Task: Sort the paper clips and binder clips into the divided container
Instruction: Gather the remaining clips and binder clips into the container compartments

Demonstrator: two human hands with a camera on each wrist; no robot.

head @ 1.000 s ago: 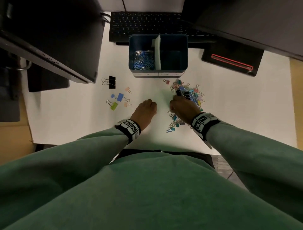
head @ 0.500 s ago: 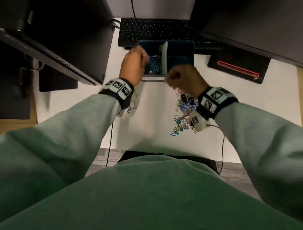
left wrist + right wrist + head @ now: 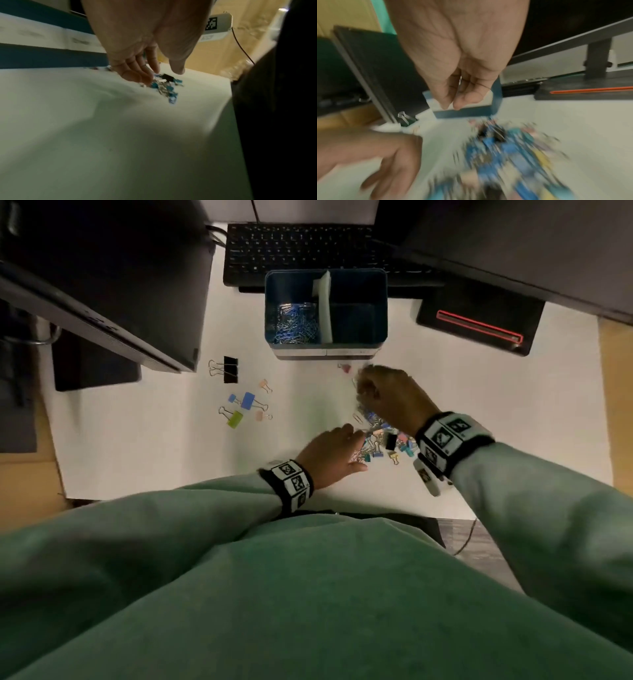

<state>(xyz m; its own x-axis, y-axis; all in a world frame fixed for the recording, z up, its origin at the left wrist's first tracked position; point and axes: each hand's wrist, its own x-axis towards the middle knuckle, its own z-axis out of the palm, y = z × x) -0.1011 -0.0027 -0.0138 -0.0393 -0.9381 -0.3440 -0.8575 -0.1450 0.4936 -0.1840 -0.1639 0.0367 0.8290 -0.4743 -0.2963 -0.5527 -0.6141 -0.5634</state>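
The blue divided container (image 3: 274, 302) stands at the back of the white table, with a white divider (image 3: 323, 306). Its left compartment holds paper clips (image 3: 294, 323); the right one looks dark. A mixed pile of clips (image 3: 380, 440) lies in front of it to the right. My left hand (image 3: 358, 448) is low at the pile's near left edge, its fingers (image 3: 145, 79) relaxed and touching clips and its thumb apart. My right hand (image 3: 363, 378) hovers over the pile's far side with its fingertips (image 3: 458, 104) drawn together. No clip shows between them; that view is blurred.
A separate group of binder clips lies to the left: a black one (image 3: 230, 369), a blue one (image 3: 247, 400), a green one (image 3: 234, 419). A keyboard (image 3: 301, 248) sits behind the container, dark monitors (image 3: 102, 285) on both sides, and a black device with a red line (image 3: 479, 326) at right.
Both hands have come back from the container to the pile. The left hand dropped from over the left compartment and its fingers have relaxed; the right hand moved a little down.
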